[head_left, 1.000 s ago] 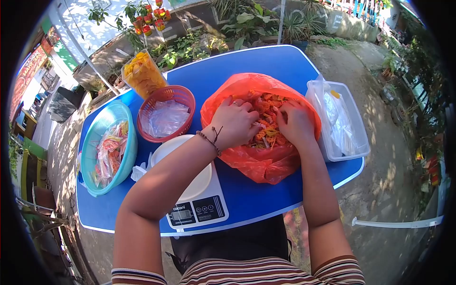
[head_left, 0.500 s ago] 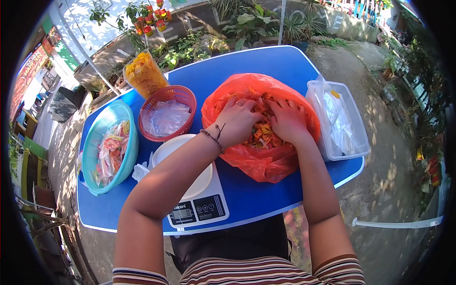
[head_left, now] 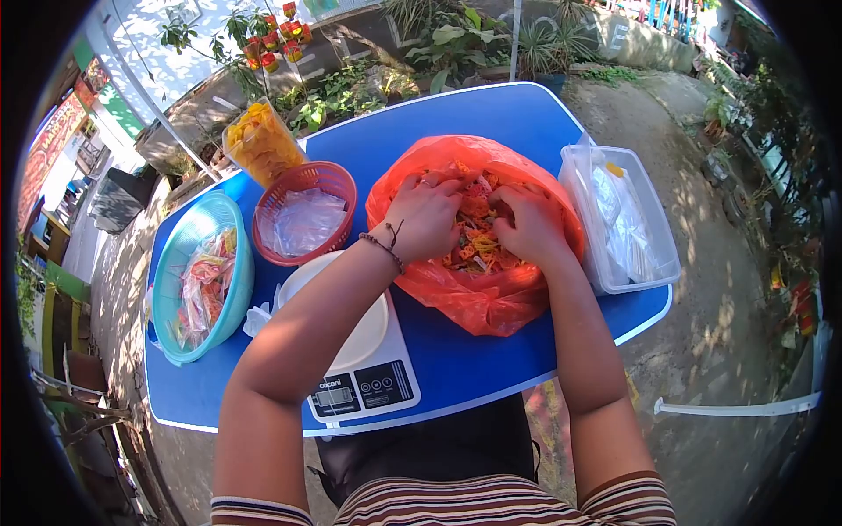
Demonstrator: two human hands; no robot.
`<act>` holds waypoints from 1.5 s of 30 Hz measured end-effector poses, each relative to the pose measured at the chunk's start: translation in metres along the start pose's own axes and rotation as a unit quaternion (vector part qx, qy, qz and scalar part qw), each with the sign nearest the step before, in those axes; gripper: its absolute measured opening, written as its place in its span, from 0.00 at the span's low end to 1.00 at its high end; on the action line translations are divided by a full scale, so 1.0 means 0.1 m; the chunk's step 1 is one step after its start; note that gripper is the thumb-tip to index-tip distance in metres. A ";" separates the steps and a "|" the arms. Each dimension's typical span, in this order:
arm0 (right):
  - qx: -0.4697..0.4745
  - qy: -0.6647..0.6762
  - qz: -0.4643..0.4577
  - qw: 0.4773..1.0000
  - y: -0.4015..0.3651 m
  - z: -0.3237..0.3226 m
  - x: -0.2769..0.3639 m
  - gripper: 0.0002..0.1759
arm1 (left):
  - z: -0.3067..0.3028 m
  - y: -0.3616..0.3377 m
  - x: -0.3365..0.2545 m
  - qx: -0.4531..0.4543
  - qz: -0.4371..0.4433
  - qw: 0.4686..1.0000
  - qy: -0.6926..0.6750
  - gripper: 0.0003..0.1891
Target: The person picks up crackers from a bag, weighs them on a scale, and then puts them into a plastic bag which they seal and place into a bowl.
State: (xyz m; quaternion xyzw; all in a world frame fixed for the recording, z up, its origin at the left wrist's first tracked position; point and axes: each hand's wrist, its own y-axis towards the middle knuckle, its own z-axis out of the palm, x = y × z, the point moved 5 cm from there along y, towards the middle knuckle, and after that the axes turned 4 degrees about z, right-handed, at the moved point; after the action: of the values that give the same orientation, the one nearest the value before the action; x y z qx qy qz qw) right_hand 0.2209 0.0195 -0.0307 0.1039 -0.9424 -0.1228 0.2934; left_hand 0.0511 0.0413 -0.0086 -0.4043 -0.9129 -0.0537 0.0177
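Note:
A large red plastic bag (head_left: 487, 307) stands wide-mouthed on the table, filled with loose orange and yellow snack pieces (head_left: 478, 206), some lattice-shaped and some thin strips. Both hands reach inside it. On the left side, my left hand (head_left: 427, 215), with a dark braided bracelet on the wrist, rests bent among the pieces, fingers apart. My right hand (head_left: 531, 223) is on the opposite side with curled fingers, thumb side toward the middle. The fingertips are partly hidden by the snacks, and I make out no single piece held. Between the hands a strip of snacks shows.
Under my left forearm sits a white kitchen scale (head_left: 364, 386) with a round bowl (head_left: 373, 329). Leftward are a turquoise basket (head_left: 241, 272) of filled packets, a red basket (head_left: 348, 210) of clear bags and a container of yellow chips (head_left: 263, 145). A clear plastic box (head_left: 645, 285) stands right, on the blue table (head_left: 474, 373).
My hands have drawn apart inside the red bag, and their fingers are more bent. More snacks show between them. The whole view has shifted slightly.

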 end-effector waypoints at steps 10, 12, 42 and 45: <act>-0.071 -0.035 0.033 0.996 0.40 0.18 -0.20 0.20 | -0.15 0.17 0.00 -0.051 -0.069 0.992 -0.094 0.22; -0.049 -0.047 0.082 0.994 0.54 0.28 -0.22 0.19 | -0.07 0.24 0.01 -0.012 -0.081 0.994 -0.076 0.21; -0.046 0.303 0.087 0.948 0.27 -0.13 0.12 0.10 | -0.20 0.00 0.12 -0.068 -0.128 0.939 -0.311 0.19; -0.029 0.389 0.060 0.919 0.22 -0.11 0.28 0.12 | -0.22 -0.06 0.16 -0.161 -0.125 0.863 -0.463 0.15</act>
State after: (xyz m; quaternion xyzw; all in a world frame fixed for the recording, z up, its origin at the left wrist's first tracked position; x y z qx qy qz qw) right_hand 0.2025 0.0306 -0.0008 0.0782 -0.7541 -0.0824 0.6468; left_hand 0.0354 0.0466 0.0142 -0.2624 -0.8375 -0.0078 -0.4793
